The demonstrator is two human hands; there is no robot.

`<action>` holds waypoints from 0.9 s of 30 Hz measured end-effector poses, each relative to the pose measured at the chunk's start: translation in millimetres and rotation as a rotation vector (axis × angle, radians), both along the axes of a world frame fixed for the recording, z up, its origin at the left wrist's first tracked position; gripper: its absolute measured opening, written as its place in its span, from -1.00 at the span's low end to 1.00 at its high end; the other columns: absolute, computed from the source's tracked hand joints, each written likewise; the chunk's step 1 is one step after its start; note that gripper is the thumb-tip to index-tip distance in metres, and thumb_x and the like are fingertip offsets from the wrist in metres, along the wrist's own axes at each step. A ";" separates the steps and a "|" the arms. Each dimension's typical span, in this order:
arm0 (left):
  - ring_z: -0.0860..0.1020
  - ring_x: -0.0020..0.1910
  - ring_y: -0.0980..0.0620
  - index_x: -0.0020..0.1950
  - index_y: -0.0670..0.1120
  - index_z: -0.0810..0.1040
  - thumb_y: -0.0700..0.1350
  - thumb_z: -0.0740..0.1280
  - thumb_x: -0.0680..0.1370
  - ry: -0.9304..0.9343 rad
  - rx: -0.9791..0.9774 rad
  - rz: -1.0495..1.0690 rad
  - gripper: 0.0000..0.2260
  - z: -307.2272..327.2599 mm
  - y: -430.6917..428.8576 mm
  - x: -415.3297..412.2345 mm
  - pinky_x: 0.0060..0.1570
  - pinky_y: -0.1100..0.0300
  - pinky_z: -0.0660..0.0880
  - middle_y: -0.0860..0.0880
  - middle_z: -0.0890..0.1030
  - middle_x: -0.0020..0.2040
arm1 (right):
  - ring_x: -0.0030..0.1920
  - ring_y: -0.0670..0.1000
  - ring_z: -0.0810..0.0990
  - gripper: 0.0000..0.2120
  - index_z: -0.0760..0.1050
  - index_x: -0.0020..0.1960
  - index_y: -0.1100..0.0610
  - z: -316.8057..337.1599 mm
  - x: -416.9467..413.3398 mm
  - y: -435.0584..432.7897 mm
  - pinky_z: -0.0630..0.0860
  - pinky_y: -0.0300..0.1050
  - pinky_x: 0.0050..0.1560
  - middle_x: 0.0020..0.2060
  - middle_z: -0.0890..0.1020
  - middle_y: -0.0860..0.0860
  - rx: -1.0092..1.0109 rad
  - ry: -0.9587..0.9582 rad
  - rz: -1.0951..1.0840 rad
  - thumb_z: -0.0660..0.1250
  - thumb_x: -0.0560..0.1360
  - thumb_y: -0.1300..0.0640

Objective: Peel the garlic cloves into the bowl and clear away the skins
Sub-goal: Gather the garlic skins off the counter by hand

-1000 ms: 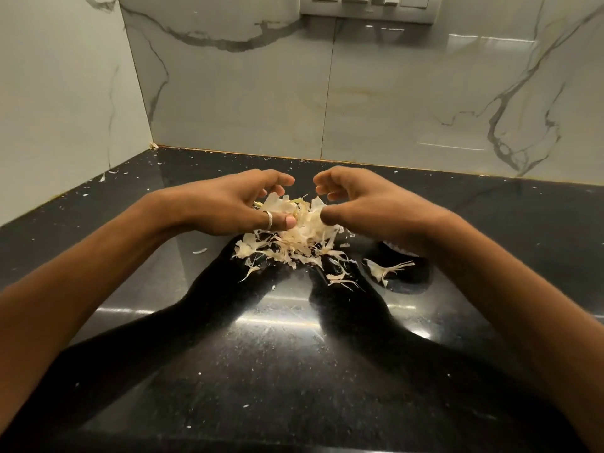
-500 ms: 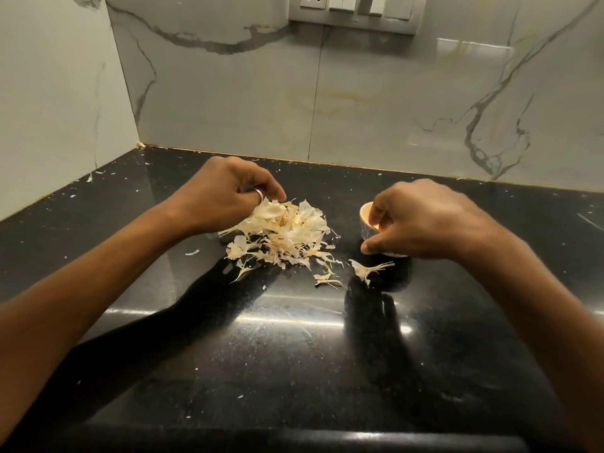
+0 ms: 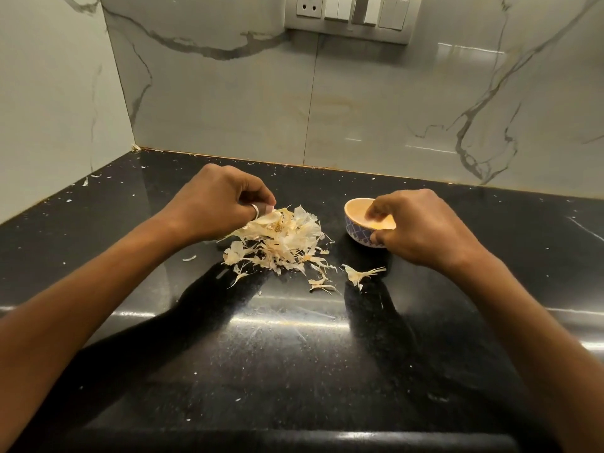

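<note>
A loose pile of pale garlic skins [image 3: 281, 240] lies on the black counter [image 3: 294, 361] in the middle. My left hand [image 3: 219, 204] sits at the pile's far left edge with fingers curled, pinching some skins. To the right stands a small bowl [image 3: 358, 223], blue-patterned outside and cream inside. My right hand [image 3: 415, 223] grips its right rim, fingertips inside and thumb on the outer wall. What the bowl holds is hidden by the fingers. A separate tuft of skin [image 3: 361, 274] lies in front of the bowl.
Marble-look walls close the counter at the back and left, meeting in a corner [image 3: 135, 147]. A switch and socket panel [image 3: 348, 14] hangs on the back wall. Tiny skin flecks [image 3: 85, 181] dot the counter's far left.
My right hand left the skin pile, moved right and took hold of the bowl's rim. My left hand stayed at the pile's left edge. The view tilted up.
</note>
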State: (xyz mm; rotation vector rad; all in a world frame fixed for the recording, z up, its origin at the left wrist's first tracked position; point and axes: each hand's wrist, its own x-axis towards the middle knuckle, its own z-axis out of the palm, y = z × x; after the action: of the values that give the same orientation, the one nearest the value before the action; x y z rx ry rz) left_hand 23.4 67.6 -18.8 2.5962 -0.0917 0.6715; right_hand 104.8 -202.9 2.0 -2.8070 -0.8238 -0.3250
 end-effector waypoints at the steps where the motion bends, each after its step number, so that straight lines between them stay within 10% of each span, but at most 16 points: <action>1: 0.64 -0.15 0.14 0.03 0.00 0.73 -0.09 0.47 0.55 -0.002 0.009 0.017 -0.90 1.8 -0.6 0.2 -0.01 0.07 0.63 0.09 0.70 -0.14 | 0.16 0.12 0.60 -0.69 0.64 0.22 0.03 -0.9 -4.8 -2.6 0.56 0.10 0.17 0.15 0.68 0.04 0.054 -0.044 0.009 0.48 0.48 0.13; 7: 0.59 -0.03 0.15 0.15 0.12 0.65 0.15 0.40 0.54 0.385 0.116 0.215 -0.77 23.7 7.7 -26.7 0.08 0.07 0.54 0.14 0.66 -0.02 | 0.02 -0.11 0.60 -0.65 0.63 0.22 -0.04 -4.4 -45.6 -11.3 0.50 -0.17 0.06 0.04 0.69 -0.10 0.095 0.210 0.064 0.46 0.50 -0.14; 11: 0.60 -0.09 0.24 0.26 0.13 0.57 0.20 0.50 0.39 0.569 -0.011 0.241 -0.53 19.4 4.8 -70.3 0.06 0.18 0.55 0.21 0.63 0.03 | 0.06 0.02 0.62 -0.53 0.56 0.26 0.07 -8.3 -44.0 1.9 0.58 0.05 0.19 0.10 0.65 0.01 -0.062 0.391 0.039 0.52 0.45 -0.12; 15: 0.56 -0.04 0.27 0.42 0.08 0.45 0.19 0.54 0.37 0.542 -0.099 0.277 -0.34 -4.4 -14.5 -87.9 -0.12 0.39 0.41 0.21 0.56 0.07 | 0.01 0.13 0.63 -0.67 0.58 0.13 0.23 -22.8 -36.7 33.7 0.59 0.17 0.13 -0.04 0.66 0.11 0.039 0.375 0.077 0.53 0.48 0.06; 19: 0.55 0.05 0.21 0.41 0.05 0.46 0.22 0.53 0.39 0.419 -0.047 0.351 -0.35 -18.8 -28.5 -84.1 0.10 0.19 0.50 0.14 0.54 0.20 | 0.03 0.19 0.63 -0.71 0.57 0.14 0.32 -28.6 -34.7 65.9 0.57 0.17 0.12 -0.01 0.67 0.19 0.134 0.285 0.148 0.47 0.47 0.22; 27: 0.58 -0.07 0.21 0.16 0.07 0.61 0.15 0.53 0.43 0.262 -0.029 0.399 -0.64 -23.1 -30.1 -85.7 0.04 0.21 0.50 0.16 0.61 0.00 | 0.05 -0.05 0.60 -0.55 0.60 0.26 0.08 -4.6 -39.2 31.6 0.56 -0.17 0.07 0.05 0.66 -0.05 0.049 0.330 0.203 0.56 0.44 -0.05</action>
State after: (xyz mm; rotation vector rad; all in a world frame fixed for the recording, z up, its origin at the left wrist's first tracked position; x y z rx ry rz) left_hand -62.2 37.5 -42.0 2.6702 0.5251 0.4493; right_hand 65.6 -171.3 -2.6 -2.5998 -0.9911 0.1445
